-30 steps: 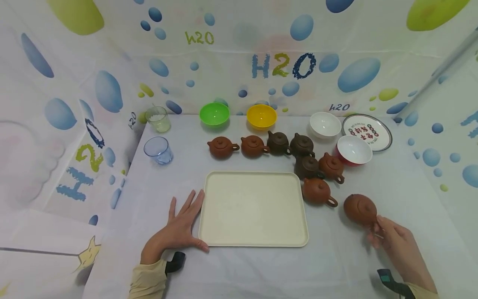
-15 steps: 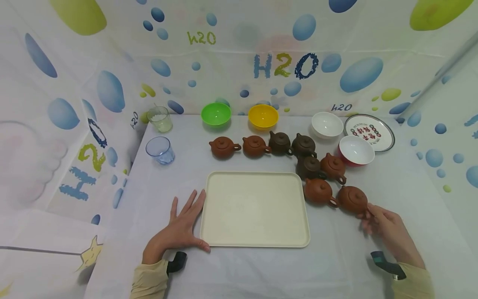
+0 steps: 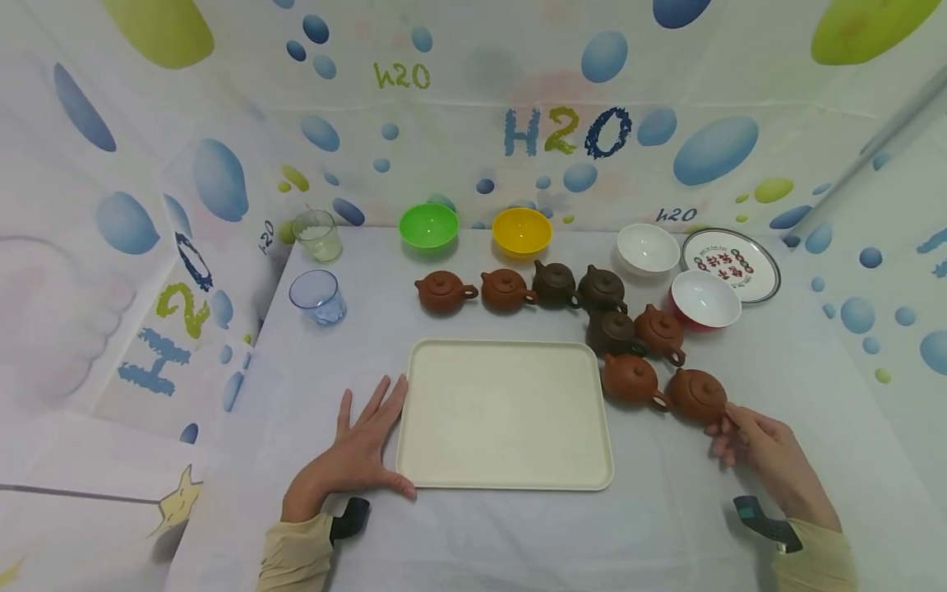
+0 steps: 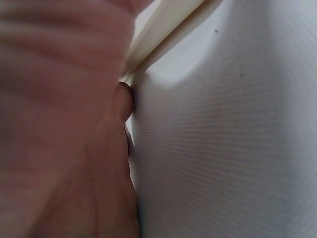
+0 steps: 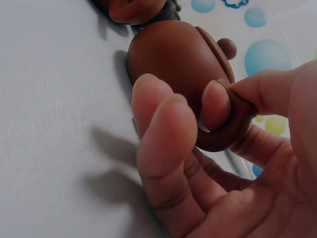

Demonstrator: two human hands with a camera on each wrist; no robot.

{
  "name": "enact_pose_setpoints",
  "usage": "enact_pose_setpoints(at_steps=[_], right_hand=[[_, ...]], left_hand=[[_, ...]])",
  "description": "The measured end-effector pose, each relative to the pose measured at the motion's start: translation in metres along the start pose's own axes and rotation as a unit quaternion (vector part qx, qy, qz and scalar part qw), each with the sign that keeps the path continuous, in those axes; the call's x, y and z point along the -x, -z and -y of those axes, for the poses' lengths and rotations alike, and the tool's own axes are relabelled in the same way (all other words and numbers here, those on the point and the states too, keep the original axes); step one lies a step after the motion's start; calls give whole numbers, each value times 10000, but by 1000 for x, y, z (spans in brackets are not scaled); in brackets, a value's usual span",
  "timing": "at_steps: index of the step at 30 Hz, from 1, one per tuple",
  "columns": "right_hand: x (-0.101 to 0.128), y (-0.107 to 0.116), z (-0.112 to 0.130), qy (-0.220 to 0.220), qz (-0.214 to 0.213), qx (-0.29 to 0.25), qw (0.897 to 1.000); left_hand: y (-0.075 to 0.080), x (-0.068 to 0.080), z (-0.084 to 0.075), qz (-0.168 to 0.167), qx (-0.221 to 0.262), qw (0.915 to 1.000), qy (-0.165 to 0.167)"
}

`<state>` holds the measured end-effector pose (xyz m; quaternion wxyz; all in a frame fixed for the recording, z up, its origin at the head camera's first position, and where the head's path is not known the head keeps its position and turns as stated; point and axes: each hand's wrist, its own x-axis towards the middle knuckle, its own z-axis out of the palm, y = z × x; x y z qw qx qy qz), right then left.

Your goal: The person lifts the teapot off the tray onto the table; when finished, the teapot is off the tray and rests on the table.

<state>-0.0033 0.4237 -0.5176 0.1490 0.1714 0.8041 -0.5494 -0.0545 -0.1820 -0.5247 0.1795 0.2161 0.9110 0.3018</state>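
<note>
Fingers (image 5: 215, 106) of the right hand (image 3: 762, 456) pinch the loop handle of a brown teapot (image 3: 697, 396), one hooked through the loop; the pot sits on the table (image 3: 703, 510) just ahead of them, touching its neighbour teapot (image 3: 630, 378). Left hand (image 3: 355, 452) lies flat, fingers spread and straight, its thumb against the near left corner of the cream tray (image 3: 503, 415).

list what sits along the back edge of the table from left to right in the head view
clear glass tumbler → green plastic bowl → yellow plastic bowl → white ceramic bowl → round white plate with red and green print
</note>
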Motion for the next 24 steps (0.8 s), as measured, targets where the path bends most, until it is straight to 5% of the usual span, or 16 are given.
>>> enact_pose_setpoints(at_steps=[18, 24], right_hand=[[-2, -4, 1, -3, -275, -406, 9988], [16, -3, -6, -344, -731, 74, 9967]], left_hand=[[-6, 1, 12, -314, 185, 9986, -382], [-3, 0, 11, -324, 120, 9988, -336]])
